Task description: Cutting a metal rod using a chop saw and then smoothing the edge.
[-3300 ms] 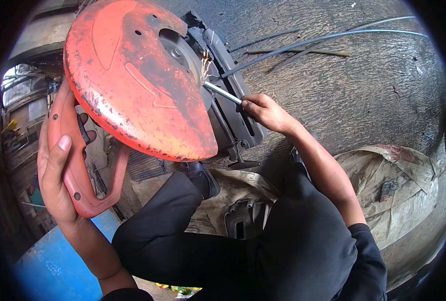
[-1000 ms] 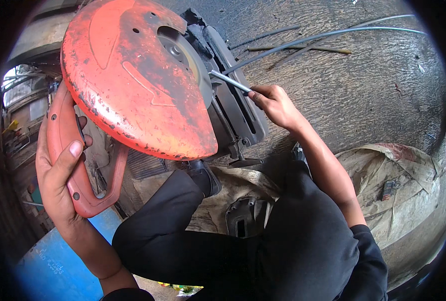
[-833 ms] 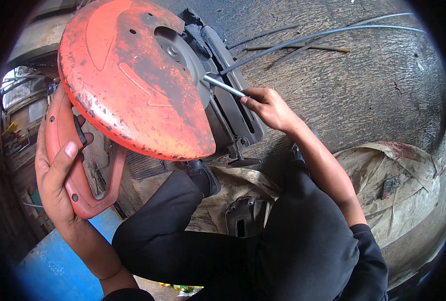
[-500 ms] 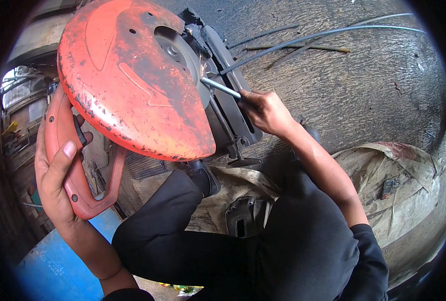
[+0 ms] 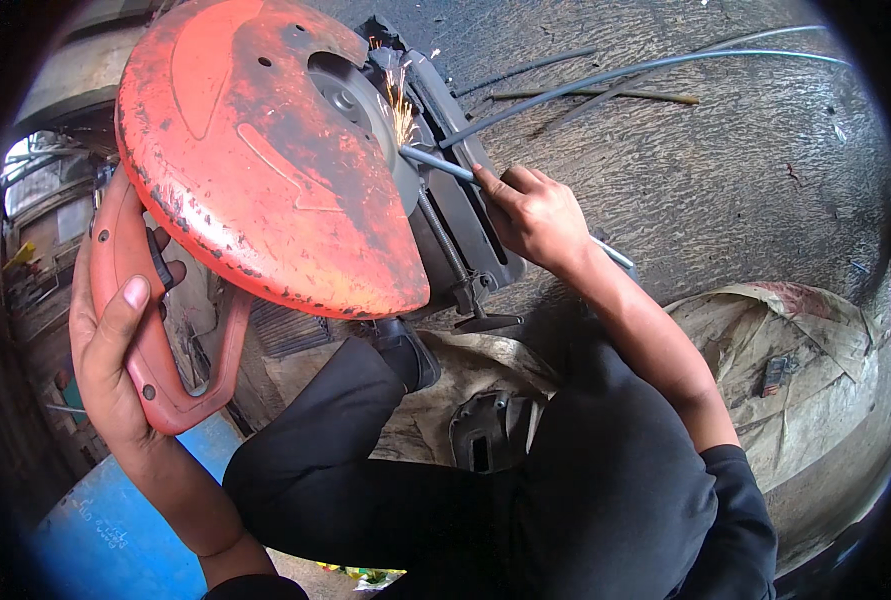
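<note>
My left hand (image 5: pixel 115 350) is wrapped round the red handle (image 5: pixel 125 270) of a cut-off saw, its fingertips at the black trigger (image 5: pixel 168 265). The saw's scuffed red blade guard (image 5: pixel 265 190) covers most of the grey cutting disc (image 5: pixel 397 170). My right hand (image 5: pixel 540 220) is closed on a thin grey metal rod (image 5: pixel 443 164), with the index finger stretched along it. The rod's near end meets the disc's edge, and orange sparks (image 5: pixel 399 112) fly up from there. Its other end shows beyond my right wrist.
Long metal rods (image 5: pixel 605 75) lie on the rough dark floor (image 5: pixel 705 190) at the far right. A threaded vise screw (image 5: pixel 445 240) is on the saw's base. A dirty sack (image 5: pixel 795 350) and a blue surface (image 5: pixel 130 520) flank my legs.
The sparks have grown much larger. My right hand has shifted on the rod, its index finger now extended, and the rod's far end now shows behind the wrist. The left hand has barely moved.
</note>
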Action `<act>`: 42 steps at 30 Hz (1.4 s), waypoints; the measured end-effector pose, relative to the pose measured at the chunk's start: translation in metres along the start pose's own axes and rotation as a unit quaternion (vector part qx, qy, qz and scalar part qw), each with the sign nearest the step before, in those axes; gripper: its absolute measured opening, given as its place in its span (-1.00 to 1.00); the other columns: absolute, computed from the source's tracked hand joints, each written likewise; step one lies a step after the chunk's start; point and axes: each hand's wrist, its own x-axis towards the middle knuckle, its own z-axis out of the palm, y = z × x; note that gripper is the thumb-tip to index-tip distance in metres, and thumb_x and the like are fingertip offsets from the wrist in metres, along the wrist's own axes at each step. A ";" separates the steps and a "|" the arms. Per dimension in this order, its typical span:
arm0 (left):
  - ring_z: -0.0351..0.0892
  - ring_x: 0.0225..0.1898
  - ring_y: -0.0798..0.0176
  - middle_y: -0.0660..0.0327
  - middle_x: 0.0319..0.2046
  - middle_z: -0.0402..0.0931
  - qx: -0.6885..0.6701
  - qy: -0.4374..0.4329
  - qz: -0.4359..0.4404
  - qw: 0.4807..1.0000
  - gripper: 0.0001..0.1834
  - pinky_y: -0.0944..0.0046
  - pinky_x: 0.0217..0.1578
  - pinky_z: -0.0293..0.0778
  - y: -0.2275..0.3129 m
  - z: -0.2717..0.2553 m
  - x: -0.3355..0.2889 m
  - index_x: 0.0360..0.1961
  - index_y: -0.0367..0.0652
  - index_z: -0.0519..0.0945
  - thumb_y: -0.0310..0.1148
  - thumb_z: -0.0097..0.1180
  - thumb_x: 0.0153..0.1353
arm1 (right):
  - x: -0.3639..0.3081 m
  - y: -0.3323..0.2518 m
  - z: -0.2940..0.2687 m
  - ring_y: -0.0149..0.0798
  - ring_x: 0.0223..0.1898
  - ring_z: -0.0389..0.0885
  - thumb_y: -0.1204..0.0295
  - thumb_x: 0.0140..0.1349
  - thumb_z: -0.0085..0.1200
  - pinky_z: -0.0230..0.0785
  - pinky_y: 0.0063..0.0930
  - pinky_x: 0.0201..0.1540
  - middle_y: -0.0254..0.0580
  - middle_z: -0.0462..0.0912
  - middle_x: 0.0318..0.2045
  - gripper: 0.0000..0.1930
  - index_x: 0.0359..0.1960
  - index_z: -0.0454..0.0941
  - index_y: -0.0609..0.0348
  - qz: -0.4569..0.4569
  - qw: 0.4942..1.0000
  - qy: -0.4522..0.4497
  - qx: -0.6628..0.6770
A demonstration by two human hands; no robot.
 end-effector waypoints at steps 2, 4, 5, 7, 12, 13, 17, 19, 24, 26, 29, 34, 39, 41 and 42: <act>0.46 0.04 0.16 -0.06 0.14 0.38 -0.007 0.014 0.000 1.000 -0.25 0.24 0.07 0.38 -0.001 0.002 0.000 0.26 -0.46 0.25 -0.33 0.18 0.06 | 0.001 0.002 -0.001 -0.15 -0.42 0.56 0.42 0.10 0.07 0.47 -0.26 -0.45 -0.22 0.46 -0.46 -0.57 0.07 0.55 0.03 -0.008 0.999 -0.008 -0.035; 0.47 0.02 0.16 -0.06 0.12 0.38 0.003 0.014 0.005 1.000 -0.25 0.24 0.06 0.38 0.000 0.002 -0.001 0.25 -0.46 0.26 -0.33 0.19 0.06 | 0.003 0.005 -0.005 -0.19 -0.38 0.56 0.42 0.10 0.04 0.48 -0.29 -0.42 -0.24 0.47 -0.43 -0.56 0.09 0.55 -0.01 -0.016 0.997 -0.016 -0.070; 0.47 0.00 0.16 -0.06 0.11 0.39 0.014 0.009 0.016 1.000 -0.26 0.25 0.05 0.39 0.000 0.001 -0.001 0.24 -0.47 0.26 -0.33 0.19 0.05 | 0.005 0.008 -0.008 -0.22 -0.39 0.53 0.46 0.09 0.04 0.46 -0.33 -0.42 -0.27 0.45 -0.45 -0.52 0.12 0.53 -0.05 -0.037 0.996 0.001 -0.077; 0.47 0.01 0.15 -0.07 0.10 0.40 0.029 0.000 -0.004 1.000 -0.26 0.25 0.05 0.39 0.002 -0.002 -0.001 0.24 -0.47 0.26 -0.34 0.18 0.06 | 0.011 0.014 -0.014 -0.23 -0.39 0.48 0.51 0.12 0.02 0.42 -0.36 -0.38 -0.31 0.44 -0.45 -0.53 0.11 0.56 -0.19 -0.040 0.994 0.033 -0.091; 0.45 0.08 0.13 -0.09 0.10 0.40 0.052 -0.034 -0.057 0.996 -0.26 0.24 0.10 0.35 0.002 -0.005 0.002 0.25 -0.48 0.24 -0.36 0.17 0.06 | 0.034 0.027 -0.028 -0.22 -0.18 0.49 0.48 0.12 -0.01 0.24 -0.21 0.01 -0.35 0.48 -0.36 -0.61 -0.04 0.63 -0.27 -0.002 0.989 0.032 -0.141; 0.43 0.11 0.13 -0.09 0.11 0.39 0.027 -0.015 -0.027 0.999 -0.27 0.24 0.14 0.32 0.000 -0.003 0.001 0.26 -0.48 0.24 -0.37 0.16 0.07 | 0.038 0.027 -0.030 -0.24 -0.15 0.47 0.48 0.12 -0.01 0.19 -0.17 0.05 -0.36 0.48 -0.34 -0.62 -0.06 0.64 -0.29 -0.025 0.986 0.064 -0.154; 0.41 0.14 0.13 -0.09 0.14 0.37 0.004 0.024 -0.026 0.999 -0.27 0.23 0.23 0.22 0.000 -0.002 -0.001 0.26 -0.48 0.23 -0.36 0.15 0.10 | 0.051 0.024 -0.034 -0.28 -0.11 0.46 0.47 0.11 0.01 0.13 -0.08 0.10 -0.39 0.48 -0.32 -0.63 -0.08 0.63 -0.32 -0.034 0.986 0.074 -0.146; 0.41 0.15 0.12 -0.10 0.14 0.37 0.002 0.007 -0.018 1.000 -0.28 0.22 0.23 0.22 0.001 -0.002 0.000 0.26 -0.48 0.23 -0.36 0.14 0.11 | 0.056 0.022 -0.034 -0.29 -0.10 0.47 0.47 0.10 0.01 0.12 -0.08 0.11 -0.38 0.50 -0.31 -0.62 -0.08 0.64 -0.32 -0.040 0.987 0.069 -0.143; 0.40 0.16 0.12 -0.10 0.14 0.37 -0.031 -0.003 -0.001 1.000 -0.28 0.21 0.24 0.21 -0.002 -0.002 0.001 0.27 -0.48 0.22 -0.36 0.14 0.11 | 0.064 0.022 -0.035 -0.30 -0.06 0.48 0.50 0.08 0.00 0.12 -0.09 0.11 -0.39 0.53 -0.28 -0.61 -0.11 0.67 -0.31 -0.065 0.983 0.065 -0.160; 0.39 0.17 0.14 -0.09 0.15 0.37 -0.033 -0.006 0.003 0.999 -0.28 0.21 0.25 0.20 -0.004 -0.003 0.003 0.27 -0.46 0.23 -0.35 0.13 0.12 | 0.064 0.021 -0.036 -0.31 -0.06 0.48 0.51 0.08 0.00 0.12 -0.09 0.12 -0.39 0.53 -0.28 -0.61 -0.10 0.67 -0.30 -0.071 0.981 0.065 -0.169; 0.39 0.18 0.16 -0.07 0.16 0.37 -0.035 -0.020 -0.006 0.999 -0.28 0.22 0.21 0.24 -0.004 -0.004 0.003 0.28 -0.44 0.23 -0.33 0.12 0.12 | 0.064 0.019 -0.040 -0.32 -0.05 0.48 0.50 0.07 0.02 0.12 -0.11 0.12 -0.39 0.53 -0.28 -0.61 -0.11 0.67 -0.29 -0.080 0.978 0.066 -0.180; 0.39 0.17 0.17 -0.05 0.18 0.36 -0.022 -0.024 0.009 0.999 -0.28 0.24 0.12 0.31 -0.005 -0.002 0.003 0.28 -0.42 0.25 -0.28 0.11 0.12 | 0.065 0.014 -0.048 -0.33 -0.05 0.47 0.47 0.07 0.03 0.11 -0.13 0.13 -0.40 0.53 -0.28 -0.65 -0.13 0.67 -0.27 -0.100 0.975 0.067 -0.188; 0.39 0.17 0.16 -0.06 0.20 0.34 0.010 -0.025 0.029 0.999 -0.27 0.23 0.09 0.33 -0.004 -0.002 0.004 0.29 -0.42 0.26 -0.24 0.09 0.13 | 0.069 0.012 -0.053 -0.35 -0.03 0.46 0.43 0.08 0.04 0.10 -0.15 0.13 -0.41 0.53 -0.29 -0.70 -0.17 0.68 -0.23 -0.128 0.969 0.062 -0.203; 0.27 0.30 0.02 -0.14 0.26 0.24 0.007 -0.033 0.008 0.999 -0.25 0.14 0.33 0.12 -0.004 -0.004 0.005 0.32 -0.44 0.16 -0.24 0.04 0.18 | 0.071 0.010 -0.054 -0.35 -0.03 0.47 0.49 0.07 0.05 0.08 -0.15 0.12 -0.41 0.55 -0.26 -0.64 -0.12 0.67 -0.24 -0.127 0.969 0.050 -0.207; 0.27 0.30 0.02 -0.14 0.26 0.24 0.013 -0.046 0.013 0.999 -0.25 0.14 0.33 0.12 -0.004 -0.005 0.005 0.32 -0.44 0.16 -0.24 0.04 0.18 | 0.072 0.010 -0.055 -0.35 -0.04 0.47 0.54 0.05 0.05 0.07 -0.16 0.10 -0.41 0.57 -0.23 -0.58 -0.07 0.66 -0.25 -0.124 0.970 0.036 -0.207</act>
